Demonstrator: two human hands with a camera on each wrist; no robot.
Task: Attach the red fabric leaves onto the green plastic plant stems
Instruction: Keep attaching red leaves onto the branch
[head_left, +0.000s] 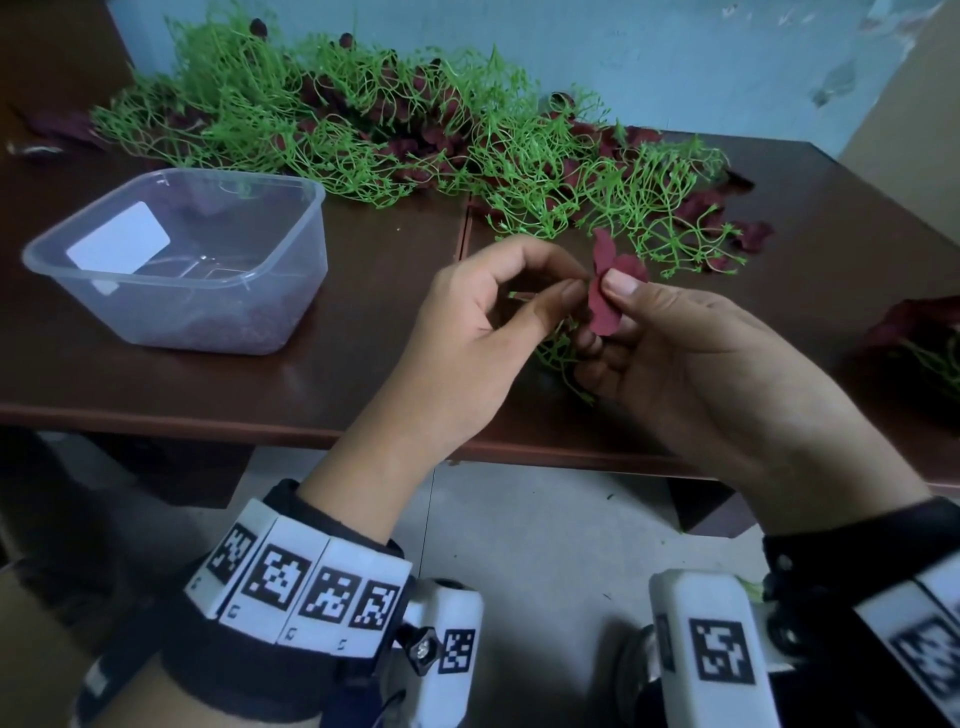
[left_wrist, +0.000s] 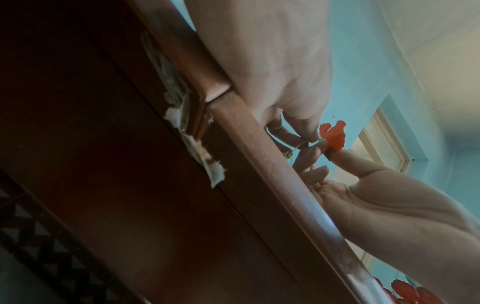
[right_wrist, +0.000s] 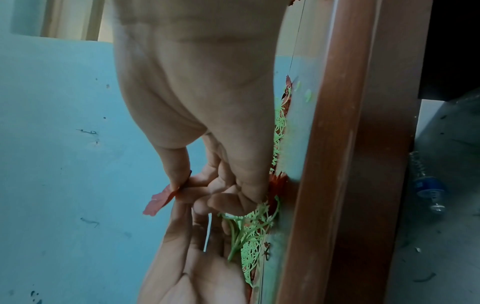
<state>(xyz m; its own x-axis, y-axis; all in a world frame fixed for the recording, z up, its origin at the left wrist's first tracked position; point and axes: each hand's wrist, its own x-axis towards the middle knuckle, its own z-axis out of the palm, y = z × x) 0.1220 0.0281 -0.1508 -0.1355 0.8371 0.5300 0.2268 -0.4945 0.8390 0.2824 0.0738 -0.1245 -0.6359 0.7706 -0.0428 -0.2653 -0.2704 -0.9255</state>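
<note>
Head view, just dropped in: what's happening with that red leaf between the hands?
A person is fitting a red fabric leaf onto a thin green plastic stem above the dark brown wooden table. The right hand pinches the leaf with its thumb on top; the left hand pinches the stem tip against it. A tangled pile of green stems lies behind, beside a clear plastic tub.

Both hands, left hand (head_left: 467, 332) and right hand (head_left: 691, 358), meet with fingers pinched.

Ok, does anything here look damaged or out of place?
Yes: in the left wrist view, pale torn material hangs ragged from the table's underside at a joint. On top, a few green stems overhang the table's right edge.
</note>
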